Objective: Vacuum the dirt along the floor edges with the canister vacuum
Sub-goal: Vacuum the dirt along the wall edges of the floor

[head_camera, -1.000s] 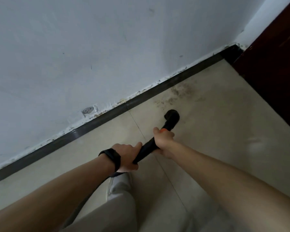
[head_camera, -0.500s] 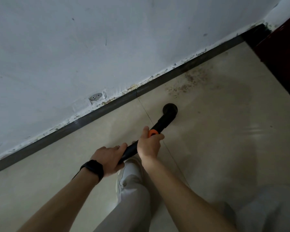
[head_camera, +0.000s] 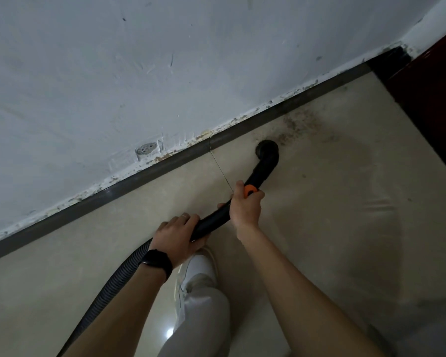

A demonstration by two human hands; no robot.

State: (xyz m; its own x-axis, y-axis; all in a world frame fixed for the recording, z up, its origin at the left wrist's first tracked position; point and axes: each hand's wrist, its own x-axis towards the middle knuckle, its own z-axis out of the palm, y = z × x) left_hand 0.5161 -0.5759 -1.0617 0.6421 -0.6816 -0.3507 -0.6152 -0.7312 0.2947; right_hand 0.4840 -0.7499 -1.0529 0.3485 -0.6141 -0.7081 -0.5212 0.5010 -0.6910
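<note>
Black wand (orange band); ribbed grey-black hose; beige floor; white shoe.

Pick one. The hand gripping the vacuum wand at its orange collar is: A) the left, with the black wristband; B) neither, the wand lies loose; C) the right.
C: the right hand grips the wand at the orange collar; the left hand, wearing the wristband, holds it further back.

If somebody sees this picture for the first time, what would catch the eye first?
First the black tube in the middle, gripped by both hands: the right hand near its orange ring, the left hand lower down. Then the patch of dark dirt on the floor by the baseboard, just beyond the nozzle. A ribbed hose trails to the lower left.
</note>
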